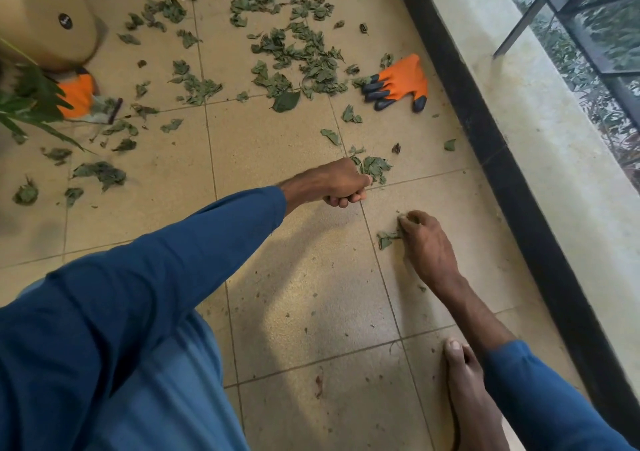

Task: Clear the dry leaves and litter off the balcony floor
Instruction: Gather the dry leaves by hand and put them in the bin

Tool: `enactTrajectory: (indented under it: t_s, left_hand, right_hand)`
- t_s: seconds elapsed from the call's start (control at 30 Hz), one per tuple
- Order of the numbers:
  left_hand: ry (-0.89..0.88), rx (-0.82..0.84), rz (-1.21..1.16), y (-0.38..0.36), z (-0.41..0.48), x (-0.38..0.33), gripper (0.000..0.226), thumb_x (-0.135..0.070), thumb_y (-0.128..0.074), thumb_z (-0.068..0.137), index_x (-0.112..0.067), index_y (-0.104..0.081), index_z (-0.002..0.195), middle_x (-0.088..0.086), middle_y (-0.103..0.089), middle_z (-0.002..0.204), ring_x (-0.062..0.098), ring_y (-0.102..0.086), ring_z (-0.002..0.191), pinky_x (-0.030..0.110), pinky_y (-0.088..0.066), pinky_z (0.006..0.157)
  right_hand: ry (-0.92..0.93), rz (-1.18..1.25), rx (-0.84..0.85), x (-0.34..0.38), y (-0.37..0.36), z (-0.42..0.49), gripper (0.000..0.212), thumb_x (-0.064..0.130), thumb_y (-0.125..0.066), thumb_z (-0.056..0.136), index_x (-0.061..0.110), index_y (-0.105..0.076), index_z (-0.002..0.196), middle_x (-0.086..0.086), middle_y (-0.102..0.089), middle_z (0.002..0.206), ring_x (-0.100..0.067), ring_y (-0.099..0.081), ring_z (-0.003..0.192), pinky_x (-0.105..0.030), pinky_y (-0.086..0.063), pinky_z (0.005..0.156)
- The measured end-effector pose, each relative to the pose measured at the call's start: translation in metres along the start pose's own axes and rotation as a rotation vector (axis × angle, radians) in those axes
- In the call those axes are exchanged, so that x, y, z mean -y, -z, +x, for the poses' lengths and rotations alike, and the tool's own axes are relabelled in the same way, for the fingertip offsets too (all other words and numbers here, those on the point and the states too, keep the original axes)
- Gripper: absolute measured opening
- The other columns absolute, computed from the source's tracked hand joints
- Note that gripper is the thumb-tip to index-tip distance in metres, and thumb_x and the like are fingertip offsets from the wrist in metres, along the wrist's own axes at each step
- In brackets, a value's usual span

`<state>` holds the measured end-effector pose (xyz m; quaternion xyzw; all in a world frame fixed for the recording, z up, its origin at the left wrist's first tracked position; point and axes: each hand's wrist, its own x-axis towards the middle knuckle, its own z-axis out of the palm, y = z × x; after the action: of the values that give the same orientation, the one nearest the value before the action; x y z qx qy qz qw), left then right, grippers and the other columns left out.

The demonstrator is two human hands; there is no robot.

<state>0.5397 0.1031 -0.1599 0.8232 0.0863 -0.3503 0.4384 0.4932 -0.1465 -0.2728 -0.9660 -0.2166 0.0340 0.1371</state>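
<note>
Dry green leaves (298, 52) lie scattered over the beige tiled balcony floor (304, 294), thickest at the top centre. My left hand (341, 183) is curled into a fist gripping a bunch of leaves (374, 168) that sticks out past its knuckles. Lower right, my right hand (426, 242) reaches down to the tile and pinches a small leaf (388, 237) with its fingertips. Only small crumbs of litter lie on the tiles near me.
An orange work glove (401, 81) with dark fingertips lies among the leaves; a second orange glove (78, 93) sits by a tan plant pot (48, 17) at top left. A black kerb (502, 159) and concrete ledge (561, 145) with railing run along the right. My bare foot (467, 381) rests at bottom right.
</note>
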Motion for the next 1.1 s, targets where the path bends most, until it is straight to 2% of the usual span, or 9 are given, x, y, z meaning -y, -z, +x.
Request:
enactTrajectory:
  t_s: [0.17, 0.3, 0.37, 0.43, 0.53, 0.67, 0.83, 0.97, 1.1]
  left_hand:
    - [0.001, -0.004, -0.001, 0.0, -0.001, 0.0, 0.038, -0.029, -0.045, 0.109, -0.01, -0.065, 0.082, -0.004, -0.055, 0.058, 0.007, -0.048, 0.045, 0.02, -0.034, 0.044]
    - [0.005, 0.001, -0.005, 0.001, -0.003, -0.001, 0.037, -0.028, -0.045, 0.109, -0.009, -0.065, 0.085, -0.003, -0.055, 0.06, 0.008, -0.047, 0.045, 0.02, -0.034, 0.043]
    - [0.003, -0.003, -0.006, 0.003, -0.004, -0.001, 0.036, -0.027, -0.045, 0.109, -0.008, -0.065, 0.085, -0.002, -0.055, 0.06, 0.008, -0.047, 0.045, 0.019, -0.034, 0.043]
    - [0.003, -0.006, -0.009, 0.004, -0.004, -0.001, 0.036, -0.026, -0.045, 0.108, -0.008, -0.066, 0.085, -0.002, -0.055, 0.059, 0.009, -0.047, 0.046, 0.019, -0.033, 0.042]
    - [0.007, -0.005, -0.003, 0.004, -0.004, -0.001, 0.035, -0.026, -0.045, 0.108, -0.008, -0.066, 0.086, -0.002, -0.055, 0.06, 0.009, -0.047, 0.046, 0.019, -0.033, 0.042]
    - [0.008, -0.006, -0.004, 0.001, -0.003, -0.002, 0.036, -0.026, -0.044, 0.108, -0.008, -0.066, 0.086, -0.002, -0.055, 0.06, 0.009, -0.047, 0.047, 0.018, -0.034, 0.041]
    - [0.008, -0.003, -0.021, 0.001, -0.005, -0.002, 0.036, -0.028, -0.044, 0.109, -0.009, -0.066, 0.087, -0.002, -0.055, 0.062, 0.008, -0.047, 0.048, 0.019, -0.034, 0.044]
    - [0.045, 0.004, -0.154, 0.0, -0.006, 0.001, 0.031, -0.027, -0.045, 0.108, -0.011, -0.065, 0.09, -0.003, -0.056, 0.066, 0.008, -0.048, 0.049, 0.019, -0.034, 0.043]
    - [0.154, 0.012, -0.372, 0.0, -0.007, 0.01, 0.025, -0.016, -0.043, 0.107, -0.007, -0.065, 0.098, 0.0, -0.057, 0.071, 0.008, -0.046, 0.053, 0.017, -0.034, 0.043]
  right_hand:
    - [-0.052, -0.009, 0.009, 0.012, 0.009, 0.014, 0.013, 0.003, -0.062, 0.093, 0.005, -0.075, 0.095, -0.011, -0.069, 0.087, -0.029, -0.067, 0.077, -0.04, -0.058, 0.063]
    - [-0.257, 0.297, 0.016, 0.011, 0.027, 0.028, 0.024, -0.004, -0.071, 0.085, 0.007, -0.079, 0.104, -0.007, -0.078, 0.095, -0.017, -0.071, 0.077, -0.024, -0.056, 0.07]
    - [-0.254, 0.421, 0.025, 0.011, 0.038, 0.028, 0.022, -0.001, -0.077, 0.082, 0.012, -0.081, 0.099, -0.001, -0.078, 0.089, -0.008, -0.07, 0.072, -0.018, -0.055, 0.065]
    - [-0.216, 0.488, 0.069, 0.013, 0.045, 0.023, 0.021, 0.002, -0.08, 0.081, 0.017, -0.082, 0.095, 0.007, -0.077, 0.084, -0.004, -0.07, 0.072, -0.021, -0.058, 0.068]
    - [-0.13, 0.437, 0.144, 0.023, 0.041, 0.013, 0.024, 0.002, -0.082, 0.078, 0.017, -0.082, 0.097, 0.002, -0.076, 0.094, -0.01, -0.071, 0.079, -0.028, -0.06, 0.072]
    - [-0.003, 0.275, 0.195, 0.032, 0.018, 0.009, 0.027, -0.004, -0.08, 0.072, 0.015, -0.082, 0.092, -0.01, -0.067, 0.113, -0.023, -0.066, 0.092, -0.026, -0.049, 0.075]
    - [-0.064, 0.24, 0.212, 0.044, 0.008, 0.004, 0.032, -0.01, -0.066, 0.076, 0.013, -0.08, 0.095, -0.006, -0.074, 0.095, -0.023, -0.069, 0.086, -0.032, -0.056, 0.074]
    - [-0.214, 0.52, 0.115, 0.046, 0.039, 0.008, 0.022, -0.002, -0.077, 0.08, 0.015, -0.082, 0.093, 0.004, -0.078, 0.084, -0.012, -0.072, 0.074, -0.032, -0.061, 0.069]
    - [-0.299, 0.827, -0.058, 0.062, 0.091, 0.024, 0.016, 0.0, -0.076, 0.084, 0.01, -0.08, 0.096, 0.002, -0.078, 0.083, -0.02, -0.074, 0.074, -0.032, -0.061, 0.064]
